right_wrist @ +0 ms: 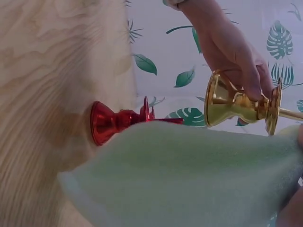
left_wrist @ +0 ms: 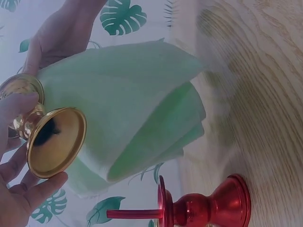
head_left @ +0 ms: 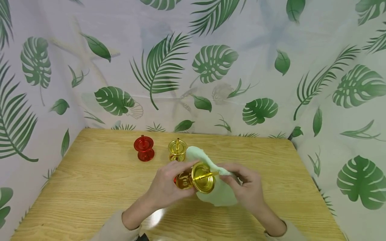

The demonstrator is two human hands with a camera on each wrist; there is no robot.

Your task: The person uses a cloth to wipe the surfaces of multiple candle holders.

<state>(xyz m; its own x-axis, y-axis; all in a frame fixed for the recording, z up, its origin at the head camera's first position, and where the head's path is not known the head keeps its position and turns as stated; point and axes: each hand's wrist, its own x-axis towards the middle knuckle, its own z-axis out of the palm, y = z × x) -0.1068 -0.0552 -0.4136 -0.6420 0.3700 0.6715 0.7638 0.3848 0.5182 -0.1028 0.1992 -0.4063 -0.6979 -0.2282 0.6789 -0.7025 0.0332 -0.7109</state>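
Note:
My left hand (head_left: 166, 182) grips a shiny gold candle holder (head_left: 202, 184) by its narrow waist, tilted so its spike points right. In the left wrist view the hollow underside of its base (left_wrist: 57, 144) faces the camera. With thumb and fingers my right hand (head_left: 248, 184) pinches a pale green cloth (head_left: 223, 195) at the tip of the spike. The cloth hangs down in loose folds below that hand. It fills much of the right wrist view, where the gold holder's stem and dish lie just above its edge.
Toward the back left of the wooden table (head_left: 99, 174) stands a red candle holder (head_left: 144, 147), upright. Another gold candle holder (head_left: 177, 149) is to its right, close behind the cloth and left hand. A leaf-patterned curtain (head_left: 181, 67) encloses the table's back and sides.

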